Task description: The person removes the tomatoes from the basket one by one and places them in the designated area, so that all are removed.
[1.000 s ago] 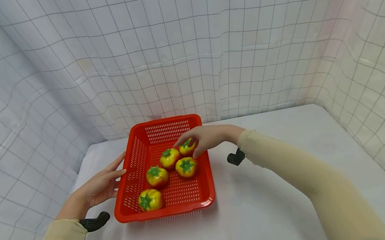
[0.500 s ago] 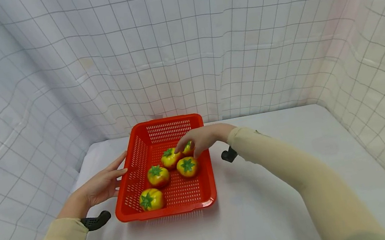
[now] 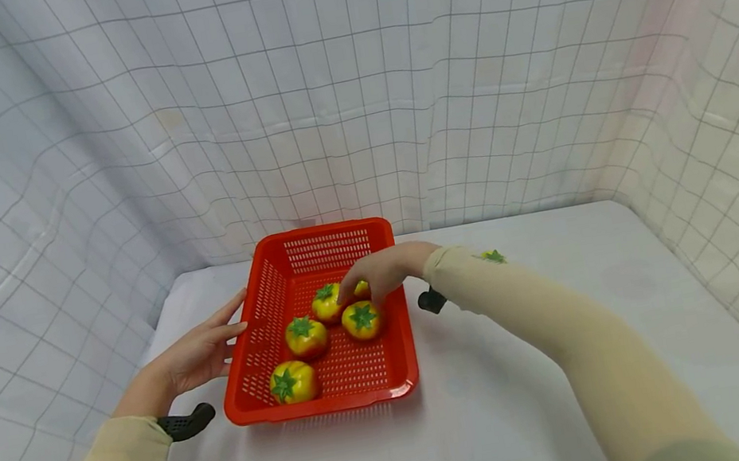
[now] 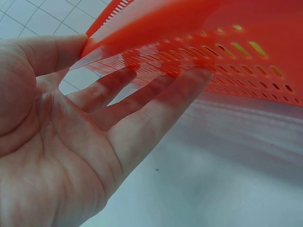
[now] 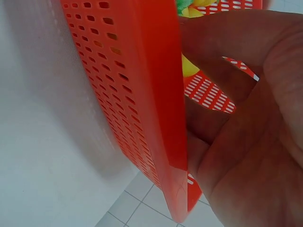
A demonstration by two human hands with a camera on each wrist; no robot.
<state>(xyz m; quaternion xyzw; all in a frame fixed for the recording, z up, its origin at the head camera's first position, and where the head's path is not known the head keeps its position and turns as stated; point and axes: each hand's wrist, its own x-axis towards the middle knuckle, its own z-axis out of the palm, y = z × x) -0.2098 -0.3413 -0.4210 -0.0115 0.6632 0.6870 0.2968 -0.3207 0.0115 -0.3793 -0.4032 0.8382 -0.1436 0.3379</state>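
Note:
A red plastic basket (image 3: 325,405) holds several yellow-and-red tomatoes with green leafy tops, including a front-left tomato (image 3: 302,382). My left hand (image 3: 194,359) lies against the basket's left side. In the left wrist view its thumb is at the rim and its fairly straight fingers (image 4: 142,118) touch the slotted wall. My right hand (image 3: 379,269) reaches over the right rim, fingers and thumb curled round the back-right tomato (image 3: 362,290), which it mostly hides. Its thumb lies right by a nearer tomato (image 3: 361,320), its fingertips beside another tomato (image 3: 327,303).
One more yellow thing with a green top (image 3: 493,256) shows partly behind my right sleeve, on the white-covered table (image 3: 515,417). White cloth with a grid pattern (image 3: 350,105) hangs behind the table and at both sides.
My right hand has shifted slightly left over the back-right tomato and covers more of it. The yellow thing behind the sleeve has come into sight. The left hand stays at the basket.

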